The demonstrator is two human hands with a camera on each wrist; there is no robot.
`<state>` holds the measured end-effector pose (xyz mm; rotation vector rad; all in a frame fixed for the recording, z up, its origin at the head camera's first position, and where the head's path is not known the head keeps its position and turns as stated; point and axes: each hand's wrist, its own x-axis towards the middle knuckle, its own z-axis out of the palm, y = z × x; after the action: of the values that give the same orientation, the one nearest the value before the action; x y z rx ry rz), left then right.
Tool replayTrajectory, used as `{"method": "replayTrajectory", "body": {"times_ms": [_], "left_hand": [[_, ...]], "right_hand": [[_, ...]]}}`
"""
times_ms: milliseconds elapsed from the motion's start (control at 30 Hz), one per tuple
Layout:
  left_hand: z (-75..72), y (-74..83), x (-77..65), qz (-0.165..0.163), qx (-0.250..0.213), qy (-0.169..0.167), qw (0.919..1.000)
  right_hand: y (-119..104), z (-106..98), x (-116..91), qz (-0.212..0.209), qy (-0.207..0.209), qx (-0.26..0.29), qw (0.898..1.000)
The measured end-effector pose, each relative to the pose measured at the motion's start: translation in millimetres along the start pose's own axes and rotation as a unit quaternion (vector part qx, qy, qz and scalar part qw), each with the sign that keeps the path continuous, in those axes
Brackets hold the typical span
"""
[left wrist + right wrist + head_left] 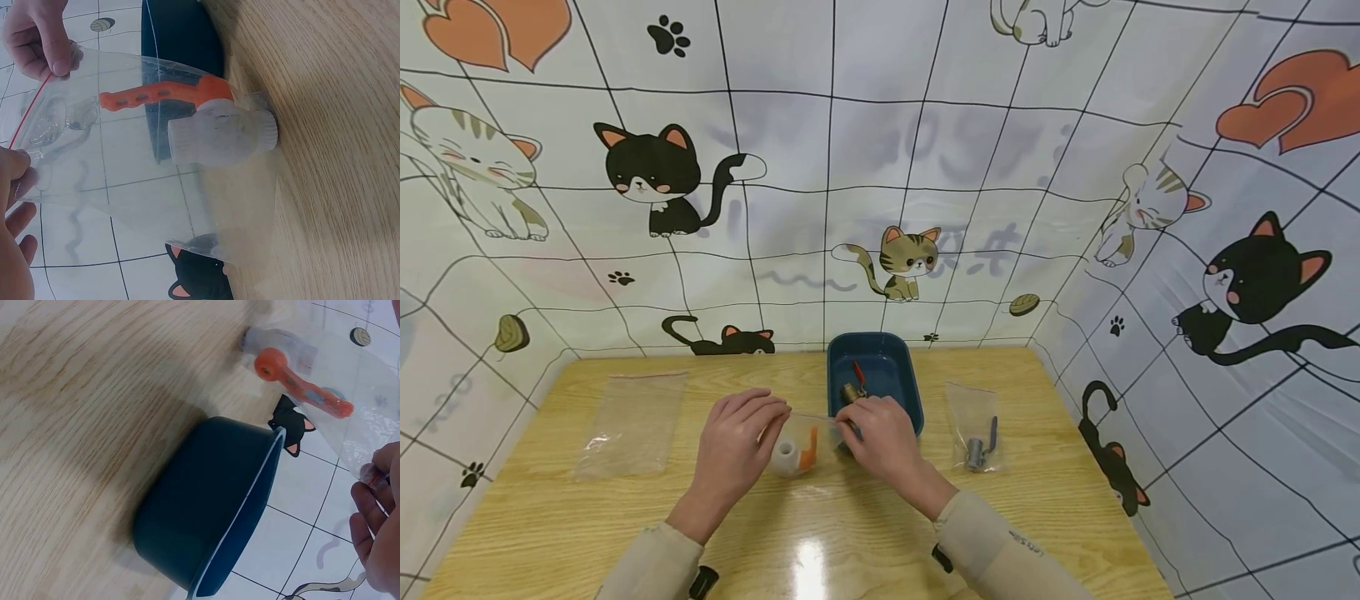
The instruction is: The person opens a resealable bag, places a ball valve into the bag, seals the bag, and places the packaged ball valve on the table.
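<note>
A clear zip bag [125, 206] hangs upright between my hands, its red seal strip [29, 115] stretched along the top. Inside, near the bottom, is a white plastic ball valve [228, 136] with an orange lever handle [156, 94]. My left hand [735, 446] pinches one top corner between thumb and fingers. The other top corner is pinched by my right hand [883, 440], just in front of the blue bin. In the left wrist view the bag's lower end is at the tabletop; I cannot tell whether it touches.
A dark blue bin [187, 494] at the back middle holds a brass valve [850, 393] with a red handle. To the right lies a clear bag [967, 408] with a grey valve [976, 452]. Another clear bag [636, 421] lies flat at left on the wooden table [865, 533].
</note>
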<state>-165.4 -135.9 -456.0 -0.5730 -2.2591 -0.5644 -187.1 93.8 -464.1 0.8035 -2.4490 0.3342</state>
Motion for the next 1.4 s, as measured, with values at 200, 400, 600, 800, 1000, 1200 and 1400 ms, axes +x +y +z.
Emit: {"method": "replayTrajectory", "body": {"times_ms": [200, 400, 600, 800, 1000, 1200, 1400], "left_hand": [[-0.3, -0.2, -0.3, 0.0, 0.0, 0.002, 1.0], [-0.5, -1.5, -0.5, -0.002, 0.001, 0.002, 1.0], [-0.5, -1.4, -0.4, -0.001, 0.001, 0.001, 1.0], [1.1, -1.3, -1.6, 0.0, 0.0, 0.001, 1.0], [0.6, -1.0, -1.4, -0.002, -0.001, 0.001, 1.0], [-0.2, -1.9, -1.2, -0.005, 0.001, -0.001, 1.0], [1.2, -2.0, -2.0, 0.0, 0.002, 0.003, 1.0]], "right_hand": [[2, 1, -2, -0.011, 0.019, -0.003, 1.0], [6, 3, -5, 0.0, 0.017, -0.003, 1.0], [8, 4, -6, -0.001, 0.02, -0.004, 1.0], [8, 5, -7, 0.003, 0.018, 0.0, 1.0], [9, 5, -8, 0.004, 0.018, 0.002, 1.0], [12, 3, -10, 0.017, 0.003, 0.001, 1.0], [12, 2, -11, 0.017, -0.002, -0.001, 1.0]]}}
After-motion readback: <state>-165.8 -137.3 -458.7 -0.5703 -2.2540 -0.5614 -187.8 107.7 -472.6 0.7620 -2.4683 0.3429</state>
